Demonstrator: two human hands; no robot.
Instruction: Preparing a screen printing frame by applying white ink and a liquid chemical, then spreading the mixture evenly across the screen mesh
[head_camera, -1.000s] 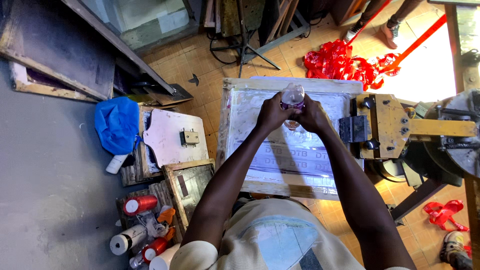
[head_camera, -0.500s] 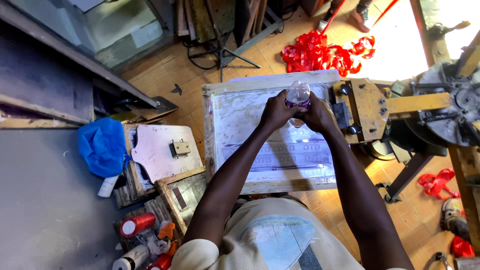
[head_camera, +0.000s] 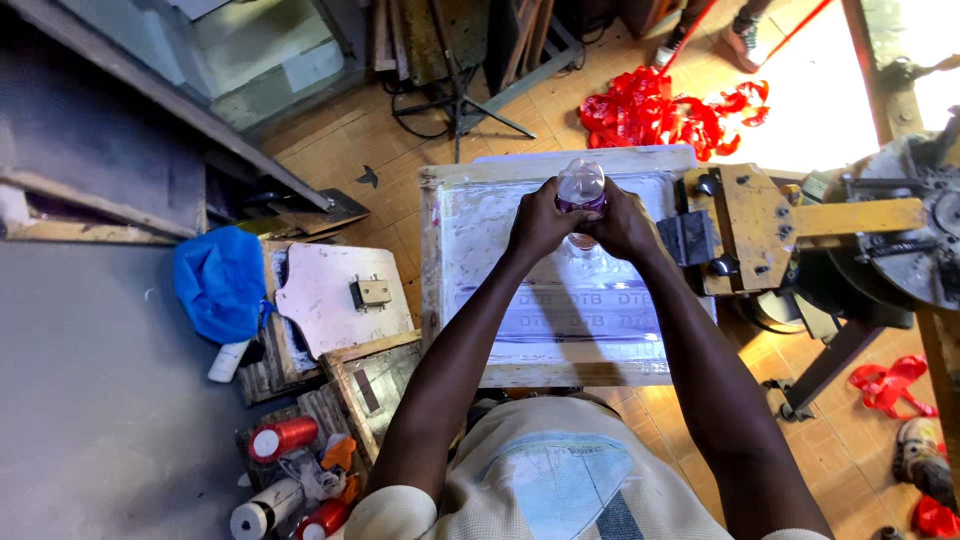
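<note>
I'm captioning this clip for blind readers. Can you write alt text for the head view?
Both hands, left hand and right hand, grip a small clear bottle above a wooden-framed printing screen. A yellow metal clamp holds the frame's right side; red ribbons lie on the floor beyond.

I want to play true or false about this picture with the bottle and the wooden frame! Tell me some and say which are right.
1. Both hands, left hand and right hand, hold the clear bottle. True.
2. The bottle is held over the wooden frame. True.
3. The blue cloth lies on the frame. False: it lies off to the frame's left, beside a pale board.
4. The red pile is on the floor beyond the frame. True.
5. The yellow metal clamp is on the frame's left side. False: it is on the right side.
</note>
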